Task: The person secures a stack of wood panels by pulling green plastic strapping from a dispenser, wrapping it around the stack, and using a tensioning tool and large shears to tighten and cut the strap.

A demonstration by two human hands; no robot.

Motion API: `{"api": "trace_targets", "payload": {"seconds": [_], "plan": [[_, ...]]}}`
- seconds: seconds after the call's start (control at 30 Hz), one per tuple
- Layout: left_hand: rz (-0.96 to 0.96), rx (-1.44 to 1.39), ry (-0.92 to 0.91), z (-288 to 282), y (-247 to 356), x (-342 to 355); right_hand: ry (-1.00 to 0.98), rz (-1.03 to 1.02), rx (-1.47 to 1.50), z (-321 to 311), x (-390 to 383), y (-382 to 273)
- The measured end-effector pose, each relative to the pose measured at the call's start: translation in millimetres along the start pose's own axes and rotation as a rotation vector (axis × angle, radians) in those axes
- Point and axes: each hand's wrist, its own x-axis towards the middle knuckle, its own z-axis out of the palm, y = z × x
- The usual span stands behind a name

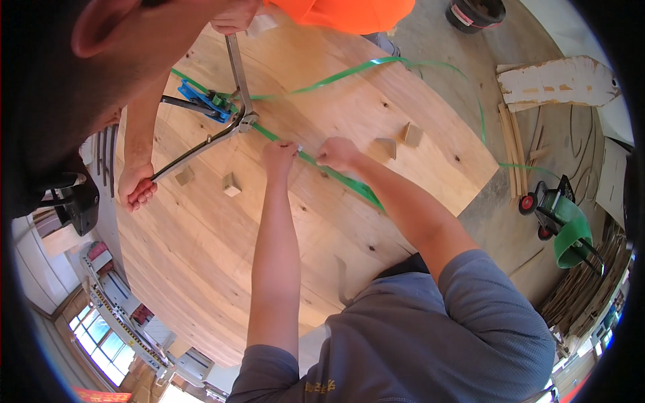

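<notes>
My left hand (279, 159) is closed over the green strap (366, 191) on a large wooden panel (336, 248). A small pale, shiny piece shows at its fingertips; what exactly the fingers pinch is hidden. Just to its right, my right hand (340, 155) is closed, fingertips pinching the strap. Up and left of my hands, a long-handled metal strapping sealer (248, 122) sits on the same strap. A co-worker's hands grip its two handles, one hand (138, 188) at left and one hand (235, 17) at the top. Beside the sealer lies a blue strap tensioner (218, 107).
Small wooden blocks (232, 185) and angled corner pieces (385, 148) lie on the panel. A loose strap loop (379, 62) runs off its right edge. The co-worker leans in at upper left. A green wheeled cart (571, 232) and a black bucket (476, 13) stand on the floor.
</notes>
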Motion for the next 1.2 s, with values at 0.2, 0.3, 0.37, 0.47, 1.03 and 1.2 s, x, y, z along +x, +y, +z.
{"api": "trace_targets", "payload": {"seconds": [0.2, 0.3, 0.37, 0.47, 1.03, 1.2], "plan": [[-0.063, 0.308, 0.007, -0.4, 0.9, 28.8, 0.015, -0.003, 0.004, 1.8, 0.2, 1.7], [-0.022, 0.456, 0.026, -1.3, -0.7, 28.7, 0.004, -0.007, 0.006, 0.6, -1.6, 0.7], [0.009, 0.483, 0.03, -3.5, -0.9, 25.6, -0.004, -0.001, 0.017, 0.4, -2.6, 0.1], [-0.032, 0.52, 0.053, -11.2, -1.0, 22.6, 0.027, -0.016, 0.023, 1.0, -2.4, 0.8], [0.015, 0.096, -0.072, 10.4, -18.1, 48.6, 0.081, -0.031, 0.028, 0.9, -1.7, 3.6], [0.068, 0.303, -0.07, -5.0, -42.3, 69.1, 0.039, -0.026, 0.053, -0.4, -0.6, -9.0]]}}
